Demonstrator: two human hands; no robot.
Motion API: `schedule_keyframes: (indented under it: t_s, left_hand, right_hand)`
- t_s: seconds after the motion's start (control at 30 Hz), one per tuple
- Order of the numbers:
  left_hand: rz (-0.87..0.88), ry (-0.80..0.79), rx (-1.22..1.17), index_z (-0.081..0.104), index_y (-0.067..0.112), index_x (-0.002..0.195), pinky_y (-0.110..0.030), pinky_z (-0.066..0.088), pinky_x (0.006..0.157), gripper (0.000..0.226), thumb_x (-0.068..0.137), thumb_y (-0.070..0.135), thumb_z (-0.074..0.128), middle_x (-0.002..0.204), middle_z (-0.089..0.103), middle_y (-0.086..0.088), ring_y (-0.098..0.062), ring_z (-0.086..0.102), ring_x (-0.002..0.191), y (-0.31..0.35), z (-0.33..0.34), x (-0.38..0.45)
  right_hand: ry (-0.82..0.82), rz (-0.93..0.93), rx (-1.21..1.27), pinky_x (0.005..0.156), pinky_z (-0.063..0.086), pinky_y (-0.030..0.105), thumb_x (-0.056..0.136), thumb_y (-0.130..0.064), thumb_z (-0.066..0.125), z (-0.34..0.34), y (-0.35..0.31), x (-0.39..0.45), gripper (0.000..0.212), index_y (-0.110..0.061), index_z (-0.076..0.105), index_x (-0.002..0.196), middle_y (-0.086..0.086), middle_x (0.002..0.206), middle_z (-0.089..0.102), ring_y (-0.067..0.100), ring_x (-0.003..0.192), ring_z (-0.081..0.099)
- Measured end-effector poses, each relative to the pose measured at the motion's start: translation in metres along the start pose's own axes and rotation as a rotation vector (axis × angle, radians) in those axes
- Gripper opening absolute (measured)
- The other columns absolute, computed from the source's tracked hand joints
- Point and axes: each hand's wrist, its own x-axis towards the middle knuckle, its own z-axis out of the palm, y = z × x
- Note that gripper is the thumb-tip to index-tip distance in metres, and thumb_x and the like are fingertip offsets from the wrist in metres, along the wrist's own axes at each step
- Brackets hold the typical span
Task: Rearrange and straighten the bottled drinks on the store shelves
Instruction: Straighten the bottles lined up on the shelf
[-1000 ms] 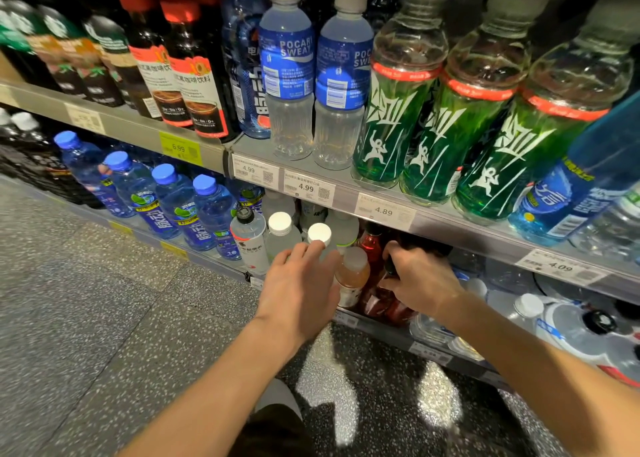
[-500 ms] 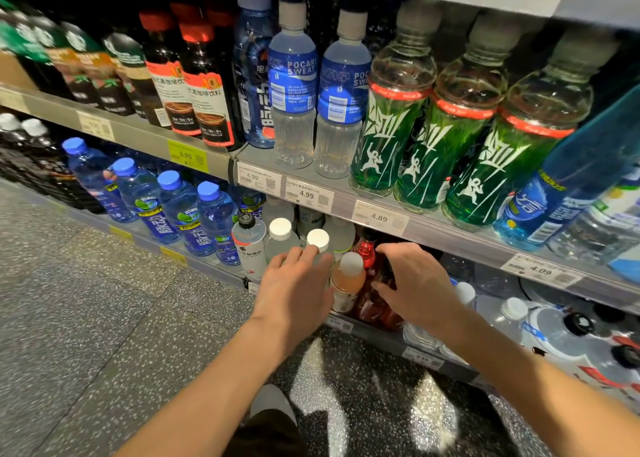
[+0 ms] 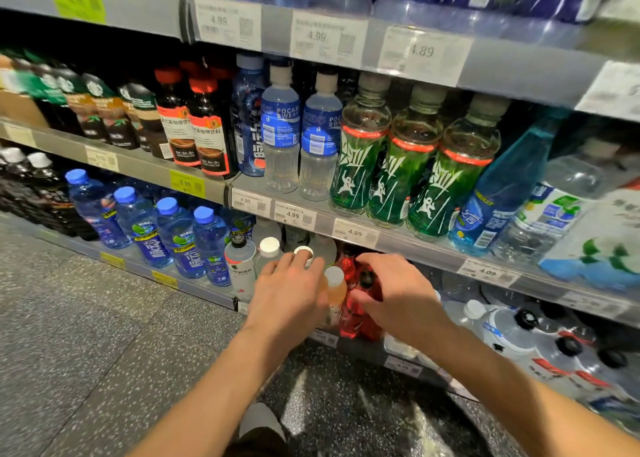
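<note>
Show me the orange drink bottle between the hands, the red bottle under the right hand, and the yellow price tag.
orange drink bottle (image 3: 335,288), head view, on its shoulder below the pale cap.
red bottle (image 3: 349,320), head view, on its red body.
yellow price tag (image 3: 187,184), head view, on its printed face.

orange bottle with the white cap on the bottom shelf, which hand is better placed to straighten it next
Left. The left hand lies against the orange bottle; the right hand is already wrapped on the red bottles.

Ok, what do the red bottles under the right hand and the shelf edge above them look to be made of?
The red bottles look like clear glossy plastic, since red liquid shows through with highlights. The shelf edge looks like grey painted metal fronted by a clear plastic strip holding price tags, though that's less certain.
</note>
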Motion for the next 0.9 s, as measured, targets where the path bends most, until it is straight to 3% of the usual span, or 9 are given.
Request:
schedule_keyframes:
  t_s: [0.1, 0.27, 0.47, 0.9]
  left_hand:
    - [-0.003, 0.051, -0.008, 0.045, 0.024, 0.135, -0.035, 0.038, 0.103, 0.043, 0.097, 0.043, 0.045, 0.136, 0.049, 0.003, -0.018, 0.046, 0.127, 0.009, -0.013, -0.005]
    - [-0.060, 0.004, 0.027, 0.049, 0.025, 0.134, -0.034, 0.044, 0.100, 0.046, 0.094, 0.047, 0.048, 0.129, 0.053, 0.004, -0.018, 0.050, 0.122, 0.005, -0.018, -0.024]
    - [0.017, 0.009, 0.051, 0.048, 0.029, 0.133, -0.032, 0.043, 0.099, 0.043, 0.095, 0.049, 0.046, 0.133, 0.050, 0.009, -0.014, 0.048, 0.125, 0.030, -0.046, -0.035]
    - [0.190, 0.274, 0.123, 0.045, 0.028, 0.138, -0.031, 0.041, 0.099, 0.048, 0.096, 0.051, 0.043, 0.139, 0.048, 0.009, -0.014, 0.045, 0.129, 0.112, -0.172, 0.017]
  right_hand:
    - [-0.059, 0.040, -0.011, 0.101, 0.038, 0.032, 0.092, -0.048, 0.060, -0.021, -0.002, -0.002, 0.049, -0.027, 0.050, 0.135, -0.004, 0.129, 0.059, 0.016, 0.122, 0.049]
    - [-0.096, 0.026, -0.036, 0.102, 0.040, 0.031, 0.093, -0.048, 0.058, -0.045, 0.001, -0.015, 0.052, -0.028, 0.046, 0.139, -0.008, 0.135, 0.057, 0.014, 0.127, 0.047]
    - [-0.008, 0.004, -0.045, 0.106, 0.040, 0.033, 0.092, -0.046, 0.061, -0.084, -0.001, -0.021, 0.053, -0.025, 0.049, 0.140, -0.006, 0.138, 0.057, 0.015, 0.129, 0.048]
    - [0.223, -0.059, -0.127, 0.102, 0.039, 0.027, 0.092, -0.047, 0.061, -0.233, -0.007, -0.011, 0.058, -0.025, 0.047, 0.144, -0.009, 0.140, 0.055, 0.012, 0.132, 0.046]
